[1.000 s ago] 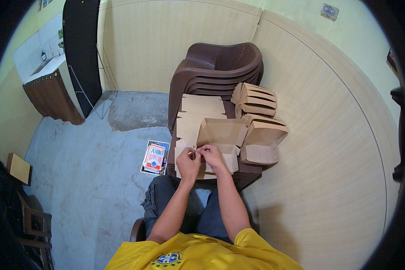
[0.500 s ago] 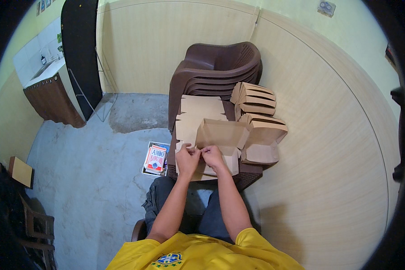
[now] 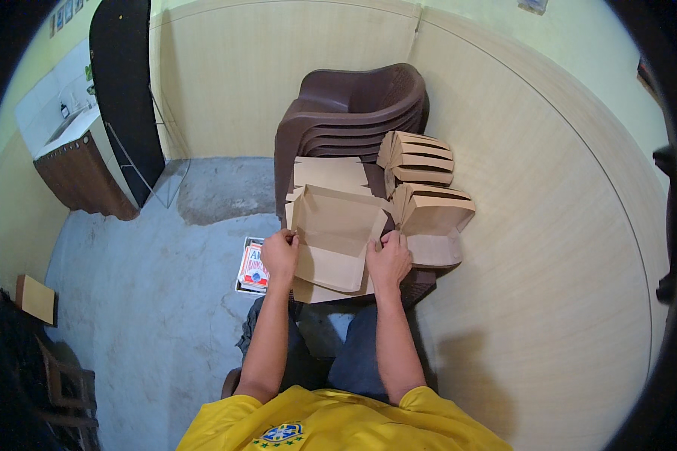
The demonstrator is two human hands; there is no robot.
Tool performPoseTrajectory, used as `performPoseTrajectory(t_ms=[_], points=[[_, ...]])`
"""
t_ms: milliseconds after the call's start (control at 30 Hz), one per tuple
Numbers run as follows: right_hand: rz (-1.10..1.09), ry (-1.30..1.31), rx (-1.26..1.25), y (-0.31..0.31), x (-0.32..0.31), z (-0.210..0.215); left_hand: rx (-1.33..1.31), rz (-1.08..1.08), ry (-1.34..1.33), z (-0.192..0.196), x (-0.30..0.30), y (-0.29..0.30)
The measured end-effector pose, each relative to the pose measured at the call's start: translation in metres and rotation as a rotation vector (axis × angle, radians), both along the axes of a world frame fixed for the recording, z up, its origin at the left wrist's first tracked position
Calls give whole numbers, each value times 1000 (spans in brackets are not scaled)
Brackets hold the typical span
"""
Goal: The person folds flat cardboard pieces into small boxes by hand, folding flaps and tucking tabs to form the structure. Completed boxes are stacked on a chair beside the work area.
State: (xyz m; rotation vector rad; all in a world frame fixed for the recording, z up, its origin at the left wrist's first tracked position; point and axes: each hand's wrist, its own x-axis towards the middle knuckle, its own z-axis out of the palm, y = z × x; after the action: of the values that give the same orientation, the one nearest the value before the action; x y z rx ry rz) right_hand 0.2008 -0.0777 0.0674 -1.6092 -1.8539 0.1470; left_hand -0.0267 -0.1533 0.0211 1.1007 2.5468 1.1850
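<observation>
An open brown cardboard box (image 3: 331, 259) lies in front of me with its lid raised on the far side. My left hand (image 3: 280, 255) pinches its left side near the fold between base and lid. On the opposite side my right hand (image 3: 389, 259) is closed on the box's right edge. Beneath the box lie flat cardboard blanks (image 3: 327, 173), their notched edges showing beyond the lid and a corner showing below the base. Just right of my right hand stand folded boxes with open lids (image 3: 433, 229), nested together.
Another nested group of folded boxes (image 3: 421, 159) sits farther back. Stacked brown plastic chairs (image 3: 353, 105) rise behind the blanks. On the floor to the left is a small container with a red-and-white card pack (image 3: 256, 264). A wood-panelled wall (image 3: 534, 248) bounds the right.
My hands have moved apart from the box's left front corner to its two sides. The box has turned to face me more squarely and shifted left.
</observation>
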Motion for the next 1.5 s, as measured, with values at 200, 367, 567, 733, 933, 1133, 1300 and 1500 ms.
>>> performPoseTrajectory(t_ms=[200,367,567,733,933,1133,1300,1500], points=[[137,133,-136,20,-4,-36,245,178,331,15,20,-17],[242,309,-185,36,-6,-60,102,-370,58,17,95,-17],[173,309,-224,52,3,-59,-62,-595,33,2,126,-12],[148,314,-26,68,-6,-61,-8,-633,-24,-6,120,-16],[126,239,30,73,-15,-57,-45,-657,5,-8,120,-17],[242,332,-321,63,-6,-46,-22,-526,-275,-12,114,6],[336,456,-389,52,7,-60,105,-434,-331,-15,105,35],[413,937,-600,34,18,-73,133,-450,-362,-16,102,38]])
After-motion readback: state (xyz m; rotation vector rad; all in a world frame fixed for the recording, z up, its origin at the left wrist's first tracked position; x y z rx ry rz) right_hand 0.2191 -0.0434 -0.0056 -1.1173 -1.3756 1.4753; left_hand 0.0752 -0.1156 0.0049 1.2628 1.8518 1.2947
